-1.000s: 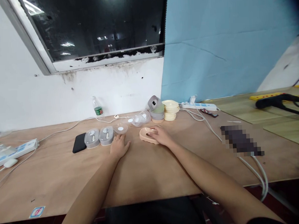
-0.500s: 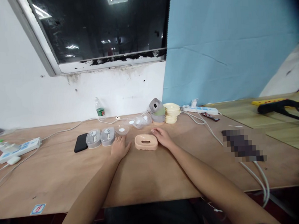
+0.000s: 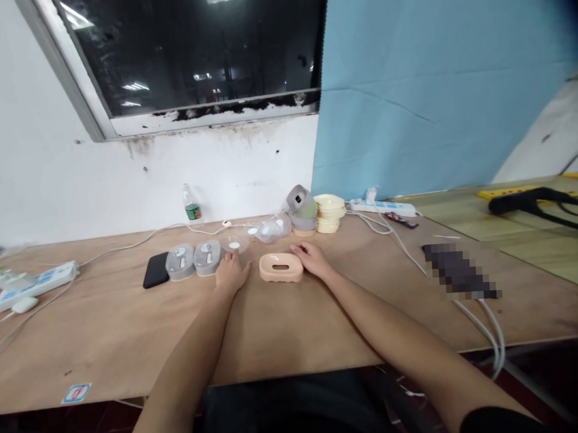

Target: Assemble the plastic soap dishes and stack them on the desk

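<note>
Both forearms are running up from the bottom edge, elbows cut off by the frame. A sticker [image 3: 75, 392] is lying near the front edge of the plywood table [image 3: 286, 334]; its print is too small to read. A patch right of centre is pixelated out, with white cables [image 3: 492, 341] trailing off the table edge beside it.

Left hand [image 3: 231, 273] is lying flat on the table, palm down, fingers loosely spread, holding nothing; fingertips are sitting just short of a clear round lid [image 3: 234, 245], contact hard to judge. Right hand [image 3: 312, 259] is resting open on the table, gripping nothing, just beside the right end of the peach oval tray [image 3: 281, 268]; can't tell if it's touching. The tray is sitting upright between the two hands, slot facing up.

Left of the left hand, two grey lidded cases [image 3: 194, 259] are sitting side by side, then a black phone [image 3: 156, 270]. Further left, a white power strip [image 3: 33, 284] is partly cut off.

Behind the tray: clear lids [image 3: 270, 229], stacked grey bowls [image 3: 302, 210], a cream stack [image 3: 330, 212], another power strip [image 3: 384, 206]. A small bottle [image 3: 190, 205] is standing by the wall.
</note>
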### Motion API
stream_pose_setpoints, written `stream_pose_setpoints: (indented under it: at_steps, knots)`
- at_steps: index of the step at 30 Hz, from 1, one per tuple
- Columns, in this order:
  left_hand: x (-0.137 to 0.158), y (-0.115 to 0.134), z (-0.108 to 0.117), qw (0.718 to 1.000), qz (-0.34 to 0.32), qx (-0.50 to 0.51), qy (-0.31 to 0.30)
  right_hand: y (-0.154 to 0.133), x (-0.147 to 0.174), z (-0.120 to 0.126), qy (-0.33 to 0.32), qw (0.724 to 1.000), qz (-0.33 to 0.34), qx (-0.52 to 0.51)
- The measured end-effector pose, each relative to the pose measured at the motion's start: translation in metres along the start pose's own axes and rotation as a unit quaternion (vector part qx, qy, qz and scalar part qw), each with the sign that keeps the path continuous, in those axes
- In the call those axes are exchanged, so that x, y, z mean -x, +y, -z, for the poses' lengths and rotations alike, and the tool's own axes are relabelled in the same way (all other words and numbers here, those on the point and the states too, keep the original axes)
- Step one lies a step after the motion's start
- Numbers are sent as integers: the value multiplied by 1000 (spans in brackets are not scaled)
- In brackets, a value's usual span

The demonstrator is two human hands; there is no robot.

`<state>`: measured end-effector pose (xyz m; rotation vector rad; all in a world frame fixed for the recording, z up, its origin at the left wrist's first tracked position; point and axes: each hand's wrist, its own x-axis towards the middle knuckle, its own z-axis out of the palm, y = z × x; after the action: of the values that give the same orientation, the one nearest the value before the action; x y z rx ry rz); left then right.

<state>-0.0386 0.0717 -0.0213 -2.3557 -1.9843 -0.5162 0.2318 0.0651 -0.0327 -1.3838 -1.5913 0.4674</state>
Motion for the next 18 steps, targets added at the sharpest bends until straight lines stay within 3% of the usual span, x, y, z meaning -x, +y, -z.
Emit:
stream_pose_setpoints:
  at_steps: [10,18]
  knots:
    - [4,-1,2,1000,-1,10,1,4,-1,0,22,1000,10,10]
    - [4,-1,4,1000,-6,18,-10,-5,2,3,-11,1000,7,9]
